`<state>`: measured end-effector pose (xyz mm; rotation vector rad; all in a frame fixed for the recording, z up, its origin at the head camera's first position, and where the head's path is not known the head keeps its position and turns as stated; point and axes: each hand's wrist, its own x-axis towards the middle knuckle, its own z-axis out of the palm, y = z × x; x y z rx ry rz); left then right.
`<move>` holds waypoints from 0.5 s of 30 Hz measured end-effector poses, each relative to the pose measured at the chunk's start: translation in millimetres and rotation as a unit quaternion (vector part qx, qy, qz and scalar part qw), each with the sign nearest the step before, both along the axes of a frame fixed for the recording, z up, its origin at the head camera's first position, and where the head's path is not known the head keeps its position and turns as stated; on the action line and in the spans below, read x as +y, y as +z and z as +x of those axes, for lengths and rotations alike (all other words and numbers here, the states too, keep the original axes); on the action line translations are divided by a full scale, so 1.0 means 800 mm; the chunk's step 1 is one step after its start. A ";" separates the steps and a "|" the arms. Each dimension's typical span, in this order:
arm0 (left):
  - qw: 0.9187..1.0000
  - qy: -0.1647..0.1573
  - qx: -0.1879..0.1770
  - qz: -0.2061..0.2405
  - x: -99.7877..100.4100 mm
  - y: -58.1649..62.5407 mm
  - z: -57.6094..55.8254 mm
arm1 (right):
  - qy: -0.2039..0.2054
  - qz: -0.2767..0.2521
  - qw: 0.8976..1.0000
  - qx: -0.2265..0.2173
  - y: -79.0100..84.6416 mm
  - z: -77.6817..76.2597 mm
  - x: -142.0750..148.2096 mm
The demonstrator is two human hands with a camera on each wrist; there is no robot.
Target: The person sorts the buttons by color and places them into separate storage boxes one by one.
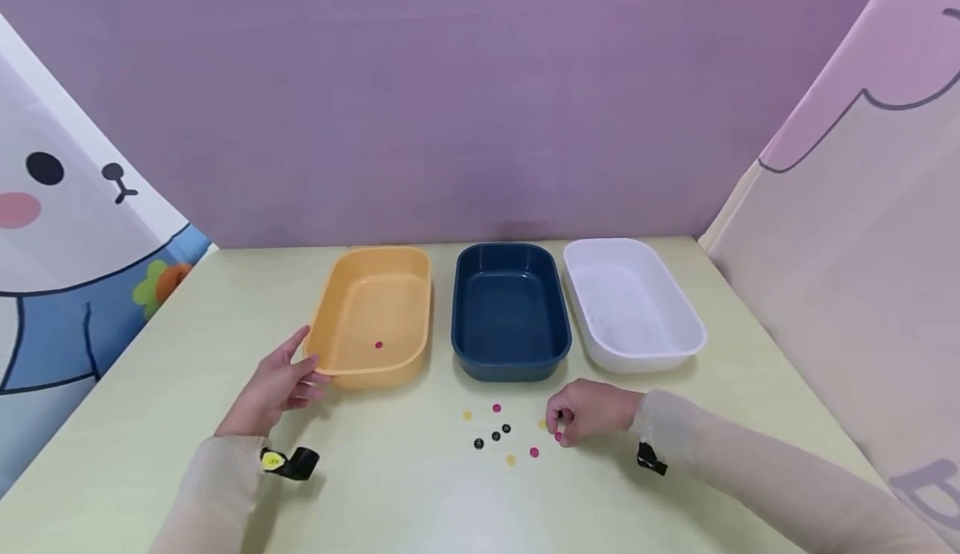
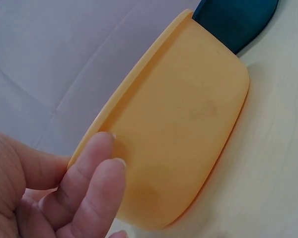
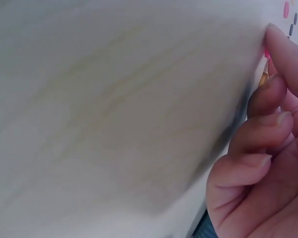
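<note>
My left hand (image 1: 273,387) holds the near left corner of the yellow tray (image 1: 411,368), thumb at the rim and fingers against the outer wall. One small pink button (image 1: 378,345) lies inside that tray. To the right, low over the table, my right hand (image 1: 596,411) has thumb and forefinger at another pink button (image 1: 558,436); the right wrist view shows a pink edge (image 3: 267,52) between their tips. Beside this hand lie loose buttons: several yellow ones (image 1: 511,460), black ones (image 1: 478,444) and pink ones (image 1: 534,452).
A dark blue tray (image 1: 512,371) stands in the middle of the row and a white tray (image 1: 637,362) at its right end. Behind them rises a purple backdrop (image 1: 480,121). Printed cloth panels border the pale table (image 1: 405,487) on both sides.
</note>
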<state>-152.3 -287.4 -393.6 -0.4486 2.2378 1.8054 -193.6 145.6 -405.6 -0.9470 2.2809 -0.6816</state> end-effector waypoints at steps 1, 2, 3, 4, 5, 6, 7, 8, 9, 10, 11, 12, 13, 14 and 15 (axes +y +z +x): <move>1.000 0.001 0.001 0.001 0.000 0.000 0.000 | -0.001 0.004 1.000 0.004 0.001 0.001 0.000; 1.000 0.001 0.002 0.002 0.000 0.001 -0.001 | -0.001 0.009 1.000 0.010 0.001 0.001 0.000; 1.000 0.002 0.001 0.002 0.001 0.002 -0.001 | 0.001 0.014 1.000 0.017 0.003 0.001 0.000; 1.000 0.003 0.001 0.000 0.001 0.004 -0.002 | 0.005 0.019 0.999 0.026 0.005 0.000 0.000; 1.000 0.003 0.005 0.000 0.001 0.006 -0.004 | 0.008 0.022 0.999 0.035 0.007 -0.001 -0.001; 1.000 0.002 0.010 0.001 0.000 0.009 -0.006 | 0.010 0.026 0.999 0.043 0.009 -0.003 -0.001; 1.000 0.000 0.014 0.000 0.000 0.011 -0.008 | 0.011 0.030 0.998 0.050 0.012 -0.005 -0.002; 1.000 -0.002 0.018 -0.001 0.000 0.014 -0.010 | 0.011 0.034 0.998 0.055 0.014 -0.006 -0.002; 1.000 -0.003 0.019 -0.001 -0.001 0.015 -0.011 | 0.011 0.035 0.998 0.056 0.016 -0.007 -0.003; 1.000 -0.005 0.019 -0.002 -0.001 0.016 -0.012 | 0.011 0.038 0.998 0.056 0.017 -0.008 -0.004; 1.000 -0.006 0.019 0.000 -0.001 0.015 -0.012 | 0.012 0.038 0.998 0.051 0.018 -0.007 -0.004; 1.000 -0.007 0.016 0.001 -0.001 0.013 -0.010 | 0.016 0.039 0.998 0.046 0.018 -0.006 -0.004; 1.000 -0.006 0.010 0.000 0.000 0.009 -0.007 | 0.021 0.037 0.998 0.039 0.017 -0.004 -0.004; 1.000 -0.003 0.007 0.001 0.000 0.004 -0.004 | 0.026 0.032 0.999 0.031 0.015 -0.003 -0.004; 1.000 0.000 0.005 0.003 0.001 -0.001 0.000 | 0.031 0.026 0.999 0.024 0.014 -0.001 -0.004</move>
